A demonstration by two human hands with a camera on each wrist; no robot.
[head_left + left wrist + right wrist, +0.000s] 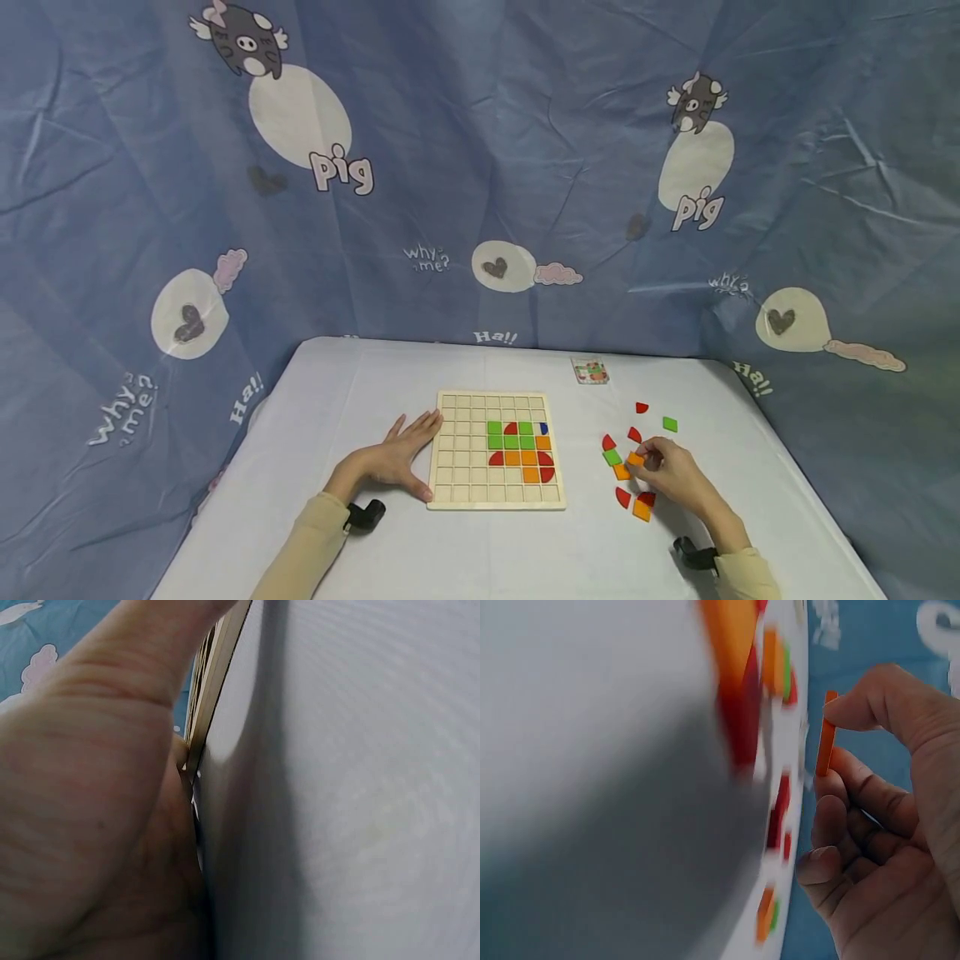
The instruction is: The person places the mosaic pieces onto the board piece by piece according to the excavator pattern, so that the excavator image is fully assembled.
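The right hand (pixel 672 477) is pinching an orange square (pixel 636 459) near loose pieces (pixel 622 497) on the right. The left hand (pixel 392 460) is spreading wide, touching the left edge of the wooden board (pixel 462 475). A card (pixel 590 372) is lying farther off.

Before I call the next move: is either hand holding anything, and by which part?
The right hand pinches an orange tile near opposite edges, between thumb and finger. The left hand grips nothing; it touches the board at its left edge.
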